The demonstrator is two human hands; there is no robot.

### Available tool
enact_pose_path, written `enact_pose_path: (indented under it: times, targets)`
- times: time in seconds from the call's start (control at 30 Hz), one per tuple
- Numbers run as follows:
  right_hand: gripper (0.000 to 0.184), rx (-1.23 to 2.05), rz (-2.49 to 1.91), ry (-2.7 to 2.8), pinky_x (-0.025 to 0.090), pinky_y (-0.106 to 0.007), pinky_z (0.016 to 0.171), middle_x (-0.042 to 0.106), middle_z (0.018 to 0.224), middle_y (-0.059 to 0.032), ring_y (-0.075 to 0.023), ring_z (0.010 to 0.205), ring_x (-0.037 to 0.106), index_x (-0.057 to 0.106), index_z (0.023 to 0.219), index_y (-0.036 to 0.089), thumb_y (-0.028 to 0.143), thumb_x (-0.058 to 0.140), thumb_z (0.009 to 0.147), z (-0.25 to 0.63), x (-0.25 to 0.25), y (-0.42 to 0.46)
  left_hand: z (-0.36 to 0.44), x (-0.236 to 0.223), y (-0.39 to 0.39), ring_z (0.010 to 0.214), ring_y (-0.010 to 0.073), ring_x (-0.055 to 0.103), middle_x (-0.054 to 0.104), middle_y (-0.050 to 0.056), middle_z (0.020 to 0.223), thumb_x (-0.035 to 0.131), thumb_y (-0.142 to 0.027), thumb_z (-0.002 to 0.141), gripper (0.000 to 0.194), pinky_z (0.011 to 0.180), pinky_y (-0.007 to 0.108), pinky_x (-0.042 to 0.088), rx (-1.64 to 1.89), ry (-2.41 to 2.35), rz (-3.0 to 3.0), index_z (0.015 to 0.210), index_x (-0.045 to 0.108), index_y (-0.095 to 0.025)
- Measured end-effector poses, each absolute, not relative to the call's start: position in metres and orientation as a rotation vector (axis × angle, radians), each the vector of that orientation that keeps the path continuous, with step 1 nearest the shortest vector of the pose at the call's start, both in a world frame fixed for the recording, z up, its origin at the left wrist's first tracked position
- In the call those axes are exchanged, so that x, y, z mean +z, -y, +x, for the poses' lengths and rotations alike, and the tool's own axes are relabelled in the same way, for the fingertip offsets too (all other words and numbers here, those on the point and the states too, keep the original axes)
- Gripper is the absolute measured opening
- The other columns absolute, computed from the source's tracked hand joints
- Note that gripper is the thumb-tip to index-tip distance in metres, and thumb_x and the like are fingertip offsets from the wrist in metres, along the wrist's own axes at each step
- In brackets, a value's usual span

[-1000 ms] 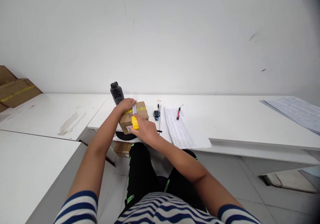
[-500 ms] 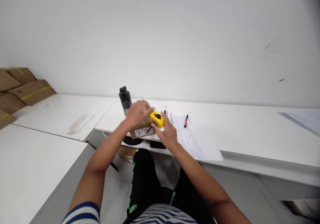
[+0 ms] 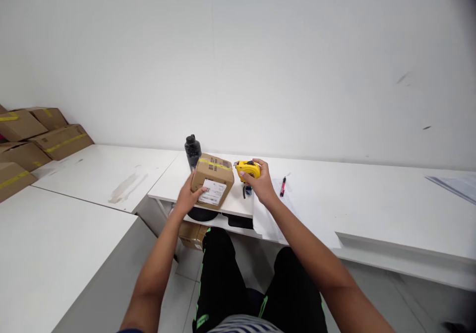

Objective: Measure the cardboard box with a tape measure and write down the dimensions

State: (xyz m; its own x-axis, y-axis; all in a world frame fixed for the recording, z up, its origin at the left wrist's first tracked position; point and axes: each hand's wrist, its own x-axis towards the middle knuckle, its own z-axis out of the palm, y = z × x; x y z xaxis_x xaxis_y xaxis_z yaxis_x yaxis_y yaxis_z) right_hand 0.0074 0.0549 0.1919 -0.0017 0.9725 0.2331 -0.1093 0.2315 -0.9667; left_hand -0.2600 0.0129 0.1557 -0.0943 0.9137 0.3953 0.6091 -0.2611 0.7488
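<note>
From my remote seat, I see the left hand (image 3: 187,196) gripping the cardboard box (image 3: 214,175) by its left side, thumb over the near-face label (image 3: 215,192). Just right of the box, the right hand (image 3: 263,184) clasps the yellow tape measure (image 3: 249,168), thumb on its near side.

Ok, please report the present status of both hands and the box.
Left hand gripping cardboard box at its left side. Right hand holding yellow tape measure close beside box. Dark bottle standing behind box.
</note>
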Motion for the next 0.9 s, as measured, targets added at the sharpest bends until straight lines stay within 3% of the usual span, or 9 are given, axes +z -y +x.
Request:
enact_pose_path:
  times: [0.1,0.23,0.3,0.37,0.53,0.73,0.9]
  targets:
    - [0.076,0.995,-0.942,1.484,0.057,-0.039,0.075,0.056,0.121,-0.0087,-0.0212,0.093,0.065,0.031,0.128,0.026,0.050,0.072,0.068,-0.011,0.219,-0.070,-0.249,0.122,-0.008,0.129,0.0280,0.058,0.062,0.014,0.138,0.069,-0.051,0.081,0.073,0.112,0.043,0.043,1.350,-1.458,1.679,0.143,0.047,-0.021]
    - [0.061,0.729,-1.018,2.002,0.052,-0.042,0.082,0.064,0.108,-0.0059,-0.0231,0.087,0.065,0.039,0.128,0.024,0.045,0.064,0.076,-0.041,0.245,-0.090,-0.226,0.104,-0.012,0.143,0.0266,0.044,0.039,0.017,0.158,0.069,-0.062,0.078,0.097,0.116,0.039,0.039,1.527,-1.365,1.391,0.155,0.026,-0.022]
    - [0.052,0.576,-1.013,2.230,0.050,-0.041,0.081,0.067,0.107,-0.0056,-0.0251,0.089,0.064,0.046,0.126,0.024,0.044,0.061,0.079,-0.052,0.249,-0.098,-0.218,0.113,-0.017,0.145,0.0254,0.042,0.037,0.016,0.160,0.057,-0.067,0.085,0.087,0.116,0.037,0.039,1.661,-1.376,1.220,0.153,0.028,-0.023]
    - [0.048,0.493,-0.926,2.349,0.049,-0.040,0.084,0.067,0.117,-0.0062,-0.0261,0.099,0.064,0.051,0.126,0.025,0.043,0.059,0.082,-0.060,0.248,-0.105,-0.212,0.127,-0.022,0.141,0.0251,0.047,0.044,0.015,0.155,0.050,-0.063,0.091,0.072,0.114,0.037,0.042,1.682,-1.369,1.098,0.148,0.037,-0.022]
    - [0.052,0.460,-0.747,2.511,0.047,-0.038,0.090,0.061,0.136,-0.0067,-0.0256,0.112,0.061,0.051,0.135,0.025,0.039,0.057,0.085,-0.061,0.247,-0.113,-0.200,0.146,-0.029,0.131,0.0263,0.057,0.057,0.015,0.144,0.056,-0.041,0.092,0.053,0.110,0.040,0.047,1.692,-1.379,0.978,0.139,0.047,-0.018]
    - [0.053,0.283,-0.860,2.667,0.046,-0.033,0.076,0.063,0.130,-0.0083,-0.0252,0.098,0.063,0.048,0.134,0.023,0.037,0.057,0.083,-0.052,0.257,-0.107,-0.192,0.147,-0.031,0.137,0.0207,0.051,0.057,0.007,0.145,0.049,-0.029,0.092,0.042,0.118,0.035,0.038,1.802,-1.632,1.258,0.133,0.058,-0.021]
    - [0.055,0.216,-1.006,2.707,0.044,-0.032,0.072,0.062,0.131,-0.0095,-0.0251,0.093,0.063,0.047,0.134,0.022,0.036,0.059,0.082,-0.027,0.262,-0.102,-0.196,0.154,-0.026,0.138,0.0212,0.049,0.058,0.001,0.145,0.042,-0.028,0.094,0.044,0.118,0.039,0.036,1.648,-1.826,1.466,0.133,0.061,-0.027]
